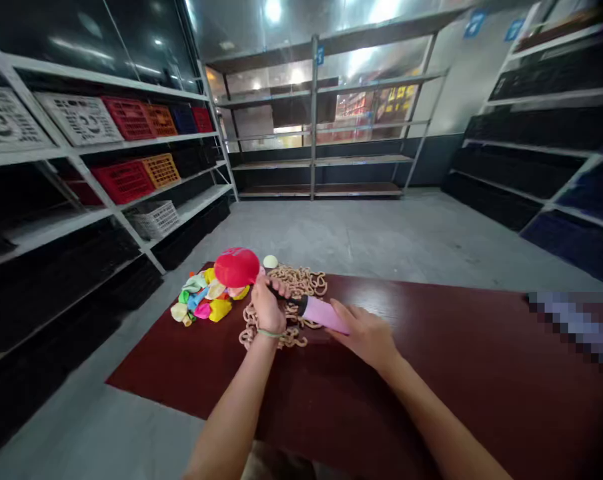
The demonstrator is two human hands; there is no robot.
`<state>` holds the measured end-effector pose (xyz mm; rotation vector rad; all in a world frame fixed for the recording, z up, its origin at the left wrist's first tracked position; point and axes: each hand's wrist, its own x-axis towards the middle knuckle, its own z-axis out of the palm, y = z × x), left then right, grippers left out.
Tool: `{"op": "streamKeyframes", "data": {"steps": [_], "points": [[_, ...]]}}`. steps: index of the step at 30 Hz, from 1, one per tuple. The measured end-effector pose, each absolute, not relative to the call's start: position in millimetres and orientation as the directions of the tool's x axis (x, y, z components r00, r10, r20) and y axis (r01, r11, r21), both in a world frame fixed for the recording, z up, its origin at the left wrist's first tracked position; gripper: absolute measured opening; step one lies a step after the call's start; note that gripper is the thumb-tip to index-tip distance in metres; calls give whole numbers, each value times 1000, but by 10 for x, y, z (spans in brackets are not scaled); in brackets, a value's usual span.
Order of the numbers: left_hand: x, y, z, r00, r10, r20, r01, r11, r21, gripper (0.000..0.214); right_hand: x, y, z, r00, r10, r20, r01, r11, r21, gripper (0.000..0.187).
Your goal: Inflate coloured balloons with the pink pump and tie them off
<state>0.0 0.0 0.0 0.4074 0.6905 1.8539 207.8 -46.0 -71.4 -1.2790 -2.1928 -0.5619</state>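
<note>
A partly filled red balloon stands out at the far end of my left hand, whose fingers close around its neck and the dark nozzle end of a hand pump. My right hand wraps around the pump's lilac barrel, which tilts down to the right. Beneath the hands lies a heap of beige chain-like links on the dark red table. Left of it is a pile of limp balloons in several colours. Just behind the links sits a small pale round thing.
Shelving with plastic crates runs along the left. A metal rack stands at the back, and dark shelves line the right. A blurred pixelated object lies at the table's right end. Grey floor lies beyond the table.
</note>
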Motion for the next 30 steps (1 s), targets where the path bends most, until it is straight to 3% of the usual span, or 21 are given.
{"op": "streamKeyframes", "data": {"steps": [6, 10, 17, 26, 30], "points": [[-378, 93, 28, -518, 855, -10, -698, -416, 583, 25, 2335, -472, -669, -436, 668, 603, 872, 479, 100, 48], [-364, 105, 17, -615, 788, -5, -643, -498, 582, 26, 2103, -563, -668, -387, 723, 572, 886, 464, 14, 48], [342, -66, -129, -373, 923, 96, -665, -338, 666, 27, 1941, -628, -695, -231, 837, 496, 900, 378, -219, 47], [-304, 131, -105, -529, 848, 17, -663, -427, 615, 26, 2158, -523, -618, -425, 714, 557, 875, 482, 49, 49], [-498, 212, -112, -609, 791, -53, -666, -474, 575, 24, 2216, -494, -634, -425, 702, 572, 881, 465, 84, 48]]}}
